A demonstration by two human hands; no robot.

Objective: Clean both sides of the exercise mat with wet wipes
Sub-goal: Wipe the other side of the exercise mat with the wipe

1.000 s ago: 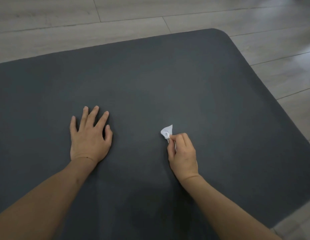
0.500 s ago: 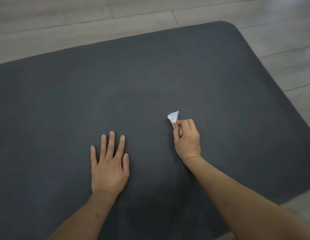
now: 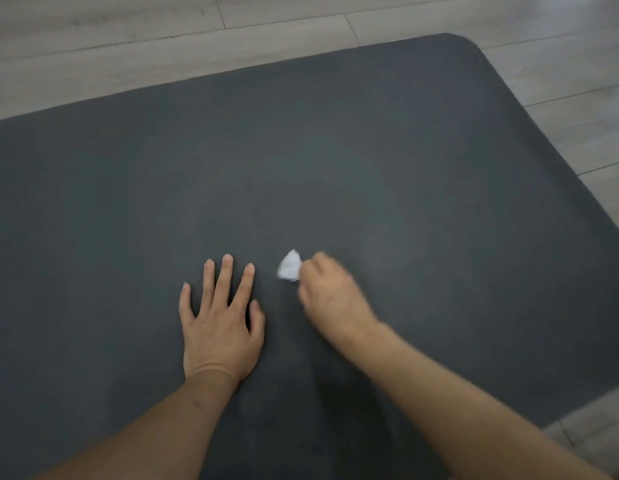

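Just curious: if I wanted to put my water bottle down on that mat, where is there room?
The mat is bare beyond both hands, up to its far edge and rounded corner. It is crowded only near the left hand and the right hand holding the wipe.

Bare mat (image 3: 335, 150) fills the upper frame and both sides, open to passage. At lower centre, the flat left hand (image 3: 219, 323) blocks the way, just beside the wipe (image 3: 290, 266).
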